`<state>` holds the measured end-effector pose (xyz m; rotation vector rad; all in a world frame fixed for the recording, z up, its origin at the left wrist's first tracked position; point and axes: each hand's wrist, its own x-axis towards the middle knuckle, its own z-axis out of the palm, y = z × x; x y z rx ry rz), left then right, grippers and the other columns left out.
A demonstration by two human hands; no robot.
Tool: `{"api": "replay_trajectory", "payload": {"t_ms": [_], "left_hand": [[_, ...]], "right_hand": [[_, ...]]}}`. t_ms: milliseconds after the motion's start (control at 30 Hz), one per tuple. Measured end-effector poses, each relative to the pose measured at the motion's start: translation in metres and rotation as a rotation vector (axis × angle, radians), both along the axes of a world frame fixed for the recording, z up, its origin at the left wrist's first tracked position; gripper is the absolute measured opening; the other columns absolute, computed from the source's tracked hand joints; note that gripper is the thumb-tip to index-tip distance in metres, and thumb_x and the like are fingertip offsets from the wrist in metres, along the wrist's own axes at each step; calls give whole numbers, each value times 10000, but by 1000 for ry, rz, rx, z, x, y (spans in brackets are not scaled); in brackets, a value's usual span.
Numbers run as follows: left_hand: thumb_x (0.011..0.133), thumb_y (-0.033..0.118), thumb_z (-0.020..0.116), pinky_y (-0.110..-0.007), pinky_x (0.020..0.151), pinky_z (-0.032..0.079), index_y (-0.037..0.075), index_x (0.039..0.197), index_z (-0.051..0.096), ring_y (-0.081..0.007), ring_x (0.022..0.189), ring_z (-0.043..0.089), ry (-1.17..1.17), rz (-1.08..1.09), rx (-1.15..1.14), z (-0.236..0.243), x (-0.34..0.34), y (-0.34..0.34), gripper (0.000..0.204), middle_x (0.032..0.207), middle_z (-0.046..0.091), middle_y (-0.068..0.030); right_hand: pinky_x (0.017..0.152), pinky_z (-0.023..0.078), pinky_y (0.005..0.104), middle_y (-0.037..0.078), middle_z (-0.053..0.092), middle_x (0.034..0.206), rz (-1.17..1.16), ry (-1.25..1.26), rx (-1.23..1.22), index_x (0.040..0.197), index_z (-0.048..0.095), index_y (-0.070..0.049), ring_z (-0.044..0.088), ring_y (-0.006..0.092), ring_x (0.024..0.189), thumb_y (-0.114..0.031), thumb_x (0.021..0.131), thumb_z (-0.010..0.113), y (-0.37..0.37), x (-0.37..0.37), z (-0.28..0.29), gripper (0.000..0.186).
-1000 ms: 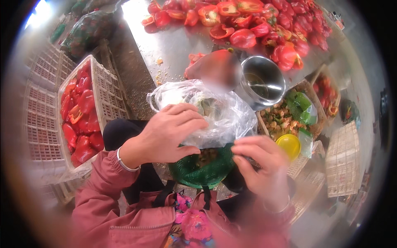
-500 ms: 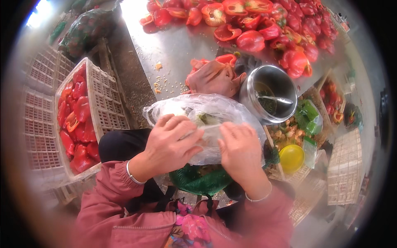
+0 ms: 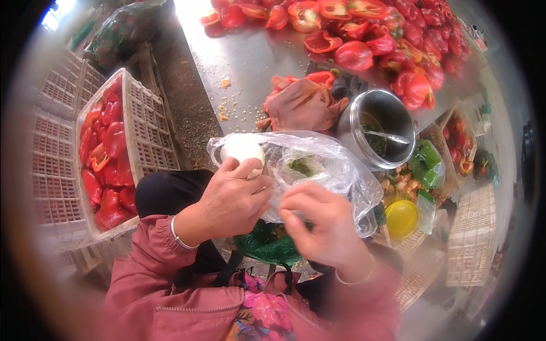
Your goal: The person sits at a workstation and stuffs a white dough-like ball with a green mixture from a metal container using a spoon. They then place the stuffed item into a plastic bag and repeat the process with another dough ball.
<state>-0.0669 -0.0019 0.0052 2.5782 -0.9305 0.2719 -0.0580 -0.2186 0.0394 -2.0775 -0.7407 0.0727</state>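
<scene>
In my left hand (image 3: 236,196) is a white round steamed bun (image 3: 243,148), gripped at its near side above the left part of a clear plastic bag (image 3: 347,165). My right hand (image 3: 324,224) hovers at the bag's near edge, its fingers bent and the thumb apart from them, with nothing seen between. Through the plastic shows some chopped green food (image 3: 301,166). Just right of the bag stands a steel pot (image 3: 348,122) with a spoon (image 3: 387,136) and dark greens inside. An orange-brown glove (image 3: 304,105) lies behind the bag.
Halved red peppers (image 3: 352,55) are heaped on the metal table (image 3: 227,68), among scattered seeds. To my left, a white crate (image 3: 151,128) holds more peppers. A yellow bowl (image 3: 401,219) and green packet (image 3: 426,162) sit at right. Green netting (image 3: 267,247) is below my hands.
My hands have moved apart, the right one shifting toward me. The bun now shows plainly at my left fingertips, and the bag lies more spread out with its green food in sight.
</scene>
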Motion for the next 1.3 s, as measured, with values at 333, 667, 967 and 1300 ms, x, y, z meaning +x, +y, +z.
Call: {"api": "replay_trajectory", "payload": {"t_ms": [333, 667, 967, 1300], "left_hand": [[700, 200, 799, -421, 860, 451, 102, 969, 717, -242, 1105, 590, 78, -1, 76, 10, -5, 10, 297, 1039, 667, -7], [638, 178, 693, -379, 793, 423, 129, 825, 667, -204, 950, 552, 165, -138, 167, 8, -9, 23, 195, 872, 603, 4], [623, 153, 689, -367, 737, 399, 157, 854, 671, -188, 880, 562, 178, -183, 162, 8, -14, 20, 232, 777, 557, 28], [658, 149, 670, -439, 973, 478, 143, 891, 692, -222, 896, 599, 147, -178, 138, 4, -16, 18, 234, 802, 561, -8]], "right_hand": [[935, 499, 479, 245, 668, 1171, -311, -177, -434, 1295, 625, -8, 619, 434, 1088, -204, 901, 701, -5, 37, -66, 446], [729, 560, 428, 152, 731, 926, -410, -251, -617, 1053, 748, -51, 702, 330, 814, -119, 845, 743, -8, 42, -63, 219], [699, 568, 409, 163, 727, 891, -446, -121, -206, 998, 754, -33, 711, 355, 798, -79, 851, 743, -4, 34, -46, 154], [580, 502, 311, 91, 746, 851, -192, -118, 51, 918, 756, -35, 660, 201, 663, -48, 815, 788, 3, 25, -9, 109]]}}
